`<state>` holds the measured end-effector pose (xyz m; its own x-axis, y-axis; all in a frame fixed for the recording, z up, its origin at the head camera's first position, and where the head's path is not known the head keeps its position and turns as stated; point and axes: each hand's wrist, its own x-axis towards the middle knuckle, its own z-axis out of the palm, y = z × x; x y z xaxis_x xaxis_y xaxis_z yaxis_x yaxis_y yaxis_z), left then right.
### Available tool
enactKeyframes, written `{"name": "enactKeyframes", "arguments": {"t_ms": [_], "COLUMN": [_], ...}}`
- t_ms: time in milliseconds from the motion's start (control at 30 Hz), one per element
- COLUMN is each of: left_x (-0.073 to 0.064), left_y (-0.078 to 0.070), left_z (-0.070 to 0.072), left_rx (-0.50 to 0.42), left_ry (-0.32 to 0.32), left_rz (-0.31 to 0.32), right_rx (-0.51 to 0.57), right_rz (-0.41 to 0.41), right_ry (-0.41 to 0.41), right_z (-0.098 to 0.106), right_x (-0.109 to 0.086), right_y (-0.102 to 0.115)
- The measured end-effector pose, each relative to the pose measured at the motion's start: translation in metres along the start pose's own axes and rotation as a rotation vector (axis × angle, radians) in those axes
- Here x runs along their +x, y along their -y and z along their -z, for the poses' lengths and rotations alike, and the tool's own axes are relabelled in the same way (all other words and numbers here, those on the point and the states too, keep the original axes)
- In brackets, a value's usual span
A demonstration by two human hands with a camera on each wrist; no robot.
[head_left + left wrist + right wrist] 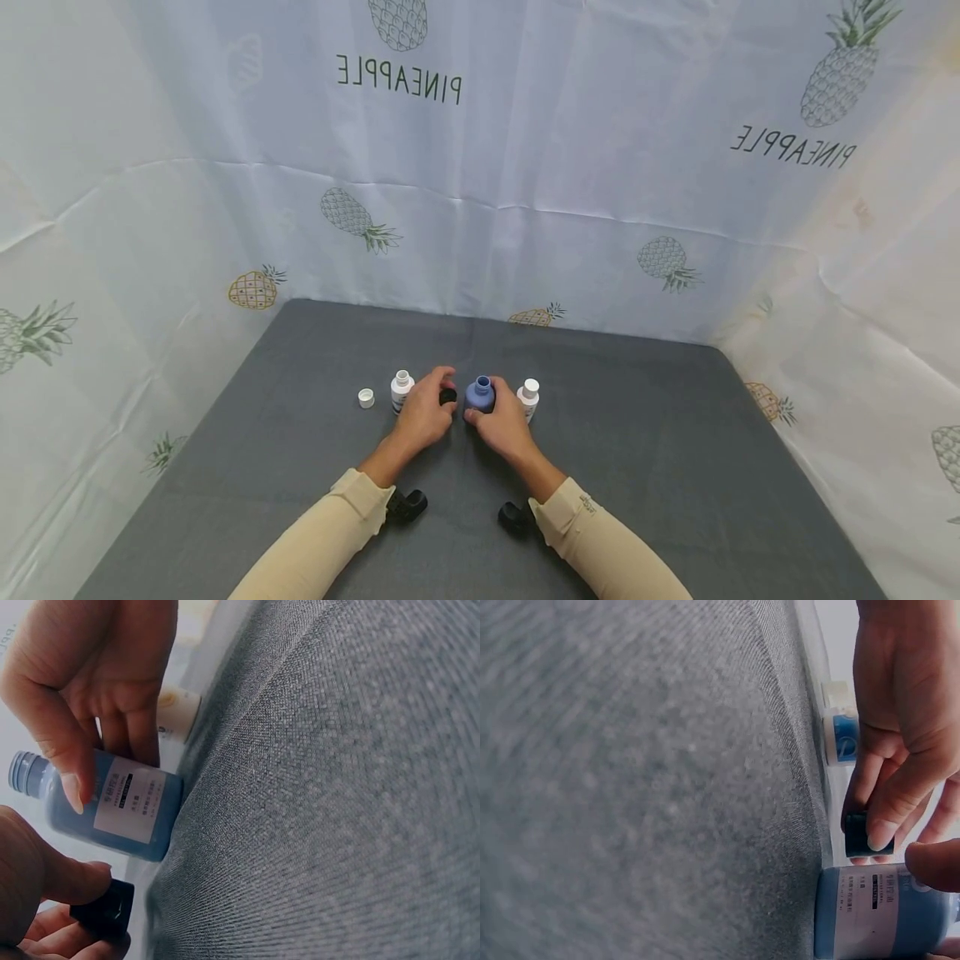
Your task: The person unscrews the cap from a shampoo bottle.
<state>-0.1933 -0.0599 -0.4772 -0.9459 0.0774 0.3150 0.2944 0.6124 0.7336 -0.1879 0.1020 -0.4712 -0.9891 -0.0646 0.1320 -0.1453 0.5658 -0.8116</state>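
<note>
Blue bottle (pixel 478 397) stands upright on the grey cloth (pixel 637 450), mid-scene, mouth bare; how full it is, you cannot tell from here. Your right hand (pixel 506 423) holds it round the body from the right, thumb on the near side, neck left free above the fingers. Pale label with printed characters and a dark bar, seen from the left wrist. Your left hand (pixel 423 414) pinches a black cap (pixel 447 396) between thumb and fingers, just left of the blue bottle and apart from it. Left of that hand, an open white bottle (pixel 401 390), upright, lower part partly covered by your hand; contents not readable. Farther left, well clear of its neck, a small white cap (pixel 366 399) on the cloth, hollow side apparently up. Just right of your right hand, a capped white bottle (pixel 530 398), upright, partly hidden by the hand, white top seated. Pineapple-print curtain (pixel 562 125) along the far side.
</note>
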Motion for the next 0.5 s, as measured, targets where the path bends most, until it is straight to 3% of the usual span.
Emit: {"name": "enactKeyframes", "arguments": {"t_ms": [500], "left_x": [0.0008], "left_y": [0.001], "left_z": [-0.0025], "left_rx": [0.017], "left_ry": [0.041], "left_rz": [0.02], "right_rx": [0.003], "right_rz": [-0.016], "right_ry": [0.01], "right_z": [0.0065], "right_x": [-0.0067], "right_y": [0.0075]}}
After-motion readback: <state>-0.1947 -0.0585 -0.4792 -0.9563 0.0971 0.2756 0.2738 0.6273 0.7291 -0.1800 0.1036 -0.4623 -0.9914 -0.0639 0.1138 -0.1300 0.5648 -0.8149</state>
